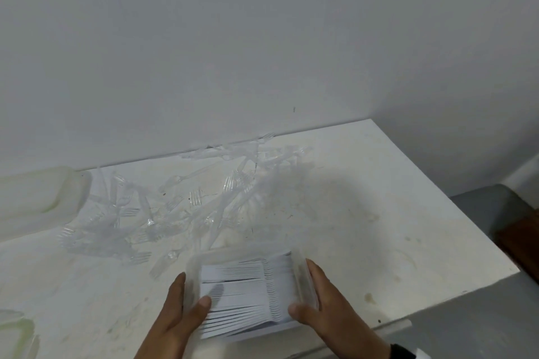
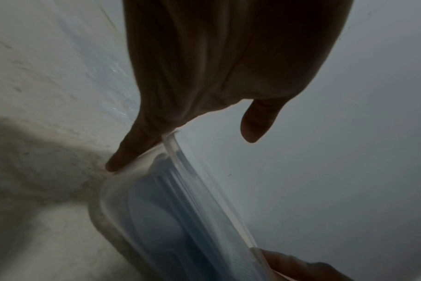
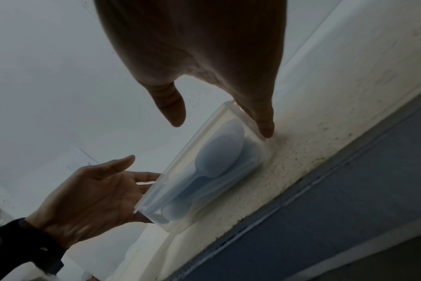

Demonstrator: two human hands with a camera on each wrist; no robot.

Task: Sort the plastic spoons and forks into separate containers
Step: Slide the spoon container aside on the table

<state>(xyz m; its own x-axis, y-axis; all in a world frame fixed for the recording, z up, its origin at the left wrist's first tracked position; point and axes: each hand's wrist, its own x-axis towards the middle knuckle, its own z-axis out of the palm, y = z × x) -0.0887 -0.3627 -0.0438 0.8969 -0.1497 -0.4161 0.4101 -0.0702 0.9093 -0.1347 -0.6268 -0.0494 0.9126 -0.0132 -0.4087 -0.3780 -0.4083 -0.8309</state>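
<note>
A translucent plastic container [image 1: 196, 260] stands near the table's front edge, filled with stacked white spoons [image 1: 248, 291]. My left hand [image 1: 188, 297] lies flat against its left wall, and my right hand [image 1: 310, 294] lies against its right wall, each thumb over the rim. In the left wrist view, the left hand [image 2: 185, 114] has straight fingers on the container [image 2: 113, 209]. The right wrist view shows the right hand [image 3: 219, 81] the same way on the container [image 3: 228, 114], with spoons [image 3: 219, 152] visible through the wall. Clear plastic forks [image 1: 175, 207] lie in a loose pile behind it.
A second pale container [image 1: 38, 198] lies at the far left by the wall. A lid with a green edge [image 1: 14, 332] sits at the front left. The white table [image 1: 364, 227] ends at the right, with grey floor beyond, and it backs onto a white wall.
</note>
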